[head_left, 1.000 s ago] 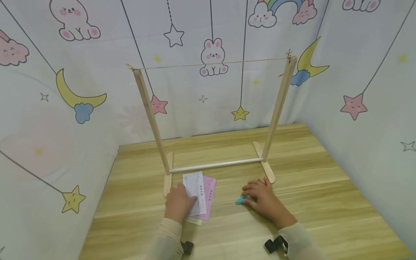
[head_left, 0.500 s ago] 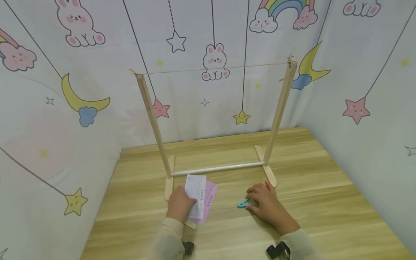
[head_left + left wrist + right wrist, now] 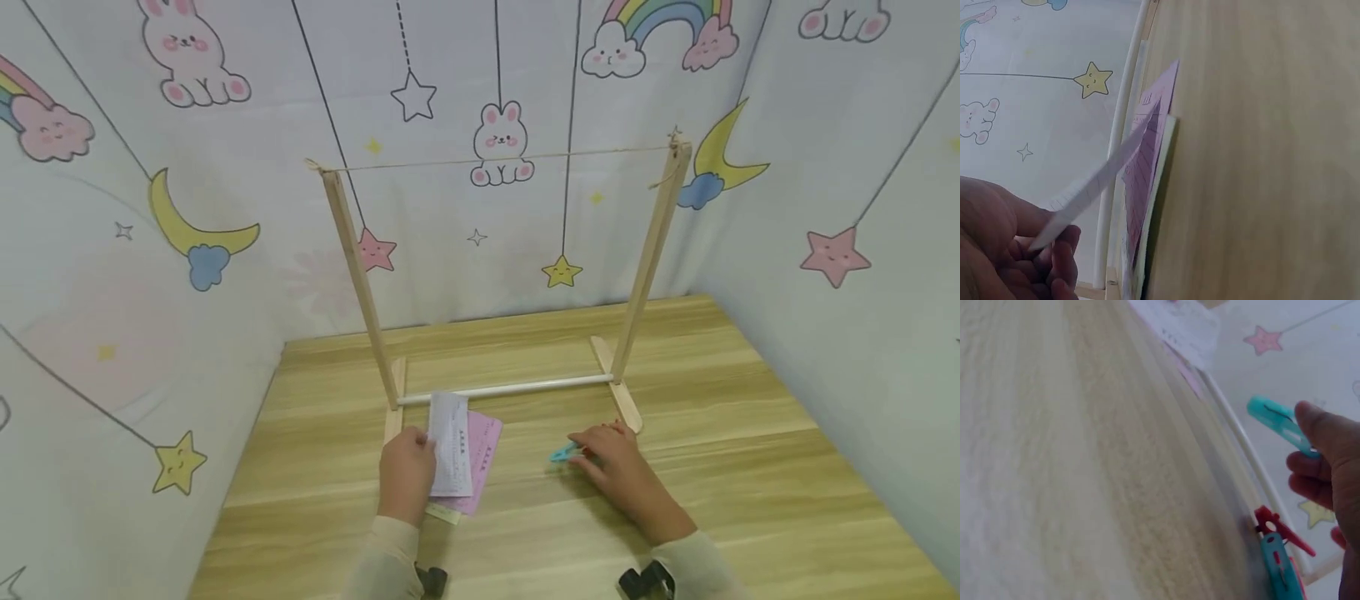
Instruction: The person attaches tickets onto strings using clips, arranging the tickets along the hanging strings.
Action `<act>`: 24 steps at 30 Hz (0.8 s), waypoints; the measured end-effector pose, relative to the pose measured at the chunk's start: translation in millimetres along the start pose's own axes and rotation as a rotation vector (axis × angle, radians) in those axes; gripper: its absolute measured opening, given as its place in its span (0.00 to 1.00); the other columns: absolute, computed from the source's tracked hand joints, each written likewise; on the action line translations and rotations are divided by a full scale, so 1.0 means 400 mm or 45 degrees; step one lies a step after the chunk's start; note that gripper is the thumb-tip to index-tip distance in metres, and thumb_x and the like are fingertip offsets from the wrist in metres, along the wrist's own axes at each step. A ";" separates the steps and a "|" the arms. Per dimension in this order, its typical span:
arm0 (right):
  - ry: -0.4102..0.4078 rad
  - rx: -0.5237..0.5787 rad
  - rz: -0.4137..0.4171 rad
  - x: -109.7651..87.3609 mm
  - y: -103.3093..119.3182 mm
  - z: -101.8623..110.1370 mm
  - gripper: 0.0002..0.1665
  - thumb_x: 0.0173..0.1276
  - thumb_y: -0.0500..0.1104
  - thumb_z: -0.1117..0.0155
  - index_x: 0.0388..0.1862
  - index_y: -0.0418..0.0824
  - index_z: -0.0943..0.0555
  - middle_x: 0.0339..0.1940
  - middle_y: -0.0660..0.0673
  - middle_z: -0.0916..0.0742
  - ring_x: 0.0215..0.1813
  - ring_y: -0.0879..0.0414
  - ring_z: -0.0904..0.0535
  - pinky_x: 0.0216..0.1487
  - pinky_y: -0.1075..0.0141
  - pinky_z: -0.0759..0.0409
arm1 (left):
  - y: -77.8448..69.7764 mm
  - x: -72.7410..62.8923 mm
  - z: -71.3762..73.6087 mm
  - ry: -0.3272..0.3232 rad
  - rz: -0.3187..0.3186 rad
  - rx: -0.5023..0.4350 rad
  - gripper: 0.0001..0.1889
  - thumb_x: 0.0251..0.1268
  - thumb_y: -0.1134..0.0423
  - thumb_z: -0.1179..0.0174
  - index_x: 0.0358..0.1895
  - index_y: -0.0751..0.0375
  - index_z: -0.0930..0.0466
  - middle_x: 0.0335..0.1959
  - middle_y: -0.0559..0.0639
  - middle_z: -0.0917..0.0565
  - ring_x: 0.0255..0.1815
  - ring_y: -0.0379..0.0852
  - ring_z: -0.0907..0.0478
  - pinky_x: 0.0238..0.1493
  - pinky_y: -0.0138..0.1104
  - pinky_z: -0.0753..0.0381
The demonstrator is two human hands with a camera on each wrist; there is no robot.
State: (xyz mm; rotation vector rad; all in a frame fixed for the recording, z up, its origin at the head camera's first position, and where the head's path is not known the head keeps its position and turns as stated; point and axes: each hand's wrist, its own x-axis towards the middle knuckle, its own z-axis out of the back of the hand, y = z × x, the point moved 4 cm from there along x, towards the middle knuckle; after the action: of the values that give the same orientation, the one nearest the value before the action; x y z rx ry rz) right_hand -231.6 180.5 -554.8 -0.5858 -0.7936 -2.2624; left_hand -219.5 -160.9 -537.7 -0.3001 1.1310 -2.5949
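Note:
My left hand (image 3: 407,473) pinches the left edge of a white printed paper sheet (image 3: 450,450), thumb on top. In the left wrist view that sheet (image 3: 1100,178) is raised at a slant off a pink sheet (image 3: 1163,100) and a pale yellow one (image 3: 1157,194). My right hand (image 3: 617,468) holds a teal clothespin (image 3: 1275,422) between thumb and fingers, just above the table. Beneath that hand, in the right wrist view, lie a red clothespin (image 3: 1269,519) and another teal clothespin (image 3: 1282,565), mostly covered by the hand in the head view.
Behind the papers stands a wooden frame with a left post (image 3: 360,287), a right post (image 3: 651,267) and a white rod (image 3: 525,388) low between them. A thin string (image 3: 420,163) runs across the post tops. Printed cloth walls (image 3: 480,292) enclose the wooden table (image 3: 712,467).
The white sheet, flat on the pile before, is now lifted in my left hand's pinch. My right hand has raised the teal clothespin slightly off the table.

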 end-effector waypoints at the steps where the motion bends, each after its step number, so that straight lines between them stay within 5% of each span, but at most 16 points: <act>1: -0.003 0.021 -0.022 0.001 0.002 0.003 0.22 0.58 0.41 0.19 0.52 0.38 0.13 0.38 0.52 0.11 0.41 0.56 0.17 0.63 0.28 0.37 | -0.001 -0.003 0.006 0.005 0.001 -0.034 0.04 0.70 0.67 0.36 0.39 0.67 0.17 0.35 0.58 0.13 0.33 0.51 0.18 0.35 0.45 0.16; 5: 0.018 0.155 -0.204 0.010 0.008 0.023 0.22 0.58 0.39 0.20 0.52 0.37 0.14 0.41 0.51 0.09 0.39 0.58 0.14 0.69 0.28 0.38 | -0.017 -0.011 0.043 0.025 0.012 -0.182 0.06 0.72 0.64 0.35 0.43 0.64 0.15 0.39 0.56 0.12 0.38 0.50 0.17 0.40 0.44 0.15; 8: 0.042 0.328 -0.426 0.034 0.009 0.051 0.21 0.60 0.40 0.20 0.52 0.37 0.13 0.41 0.49 0.08 0.37 0.58 0.13 0.61 0.42 0.20 | -0.043 -0.001 0.090 0.018 0.012 -0.273 0.09 0.74 0.60 0.36 0.47 0.62 0.15 0.44 0.55 0.12 0.44 0.52 0.16 0.48 0.46 0.14; 9: 0.044 0.372 -0.485 0.048 0.011 0.065 0.20 0.61 0.41 0.20 0.51 0.38 0.12 0.41 0.48 0.08 0.32 0.58 0.15 0.52 0.47 0.15 | -0.055 0.006 0.109 0.012 0.015 -0.302 0.10 0.74 0.59 0.36 0.48 0.61 0.15 0.45 0.55 0.12 0.46 0.52 0.16 0.50 0.47 0.15; 12: 0.035 0.421 -0.593 0.114 0.020 0.128 0.18 0.62 0.45 0.20 0.50 0.43 0.11 0.45 0.48 0.09 0.41 0.58 0.16 0.44 0.52 0.14 | -0.107 0.039 0.172 -0.037 -0.019 -0.405 0.11 0.74 0.58 0.36 0.50 0.61 0.15 0.47 0.55 0.12 0.49 0.53 0.16 0.53 0.47 0.16; 13: 0.026 0.434 -0.590 0.146 0.026 0.155 0.17 0.62 0.45 0.20 0.49 0.44 0.11 0.46 0.47 0.08 0.46 0.57 0.16 0.49 0.50 0.15 | -0.127 0.052 0.194 -0.060 -0.036 -0.433 0.11 0.73 0.57 0.35 0.49 0.61 0.14 0.47 0.55 0.12 0.49 0.53 0.16 0.53 0.47 0.16; 17: -0.018 0.420 -0.433 0.306 0.083 0.274 0.16 0.62 0.44 0.19 0.48 0.44 0.11 0.50 0.47 0.09 0.53 0.61 0.19 0.60 0.60 0.21 | -0.210 0.106 0.281 -0.149 -0.103 -0.535 0.11 0.72 0.58 0.34 0.47 0.62 0.14 0.44 0.55 0.12 0.46 0.50 0.17 0.50 0.42 0.17; 20: -0.053 0.518 -0.185 0.449 0.162 0.362 0.15 0.62 0.36 0.21 0.47 0.37 0.12 0.49 0.42 0.09 0.50 0.60 0.19 0.58 0.69 0.22 | -0.272 0.143 0.338 -0.197 -0.168 -0.595 0.11 0.72 0.59 0.33 0.46 0.64 0.14 0.42 0.55 0.12 0.43 0.49 0.17 0.45 0.37 0.18; 24: -0.062 0.669 0.139 0.644 0.282 0.452 0.14 0.63 0.28 0.26 0.48 0.31 0.14 0.44 0.40 0.10 0.50 0.51 0.18 0.58 0.66 0.21 | -0.346 0.184 0.397 -0.226 -0.262 -0.680 0.11 0.72 0.60 0.33 0.45 0.66 0.14 0.41 0.55 0.12 0.41 0.47 0.18 0.42 0.32 0.19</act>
State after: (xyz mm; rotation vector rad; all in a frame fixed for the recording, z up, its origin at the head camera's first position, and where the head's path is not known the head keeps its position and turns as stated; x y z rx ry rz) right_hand -293.4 122.6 -231.4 -0.4207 -1.2881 -1.8383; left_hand -265.4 -204.3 -323.9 -0.7800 1.7881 -2.3177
